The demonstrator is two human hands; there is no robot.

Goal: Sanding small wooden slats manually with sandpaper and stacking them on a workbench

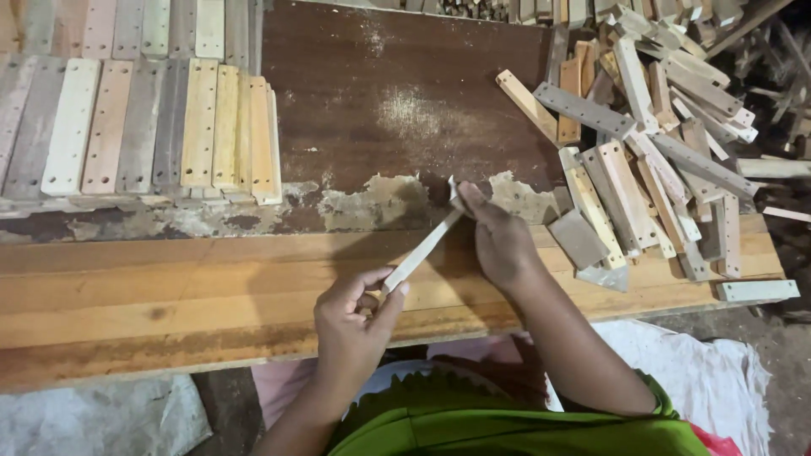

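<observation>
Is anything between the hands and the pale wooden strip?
Nothing visible: the left hand pinches the pale narrow wooden strip at its near end, and the right hand presses its far end directly.

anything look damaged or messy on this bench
Yes. The dark board is worn: its veneer has flaked off along the front edge. The slats at right lie in a jumbled pile, unlike the neat row at left.
</observation>
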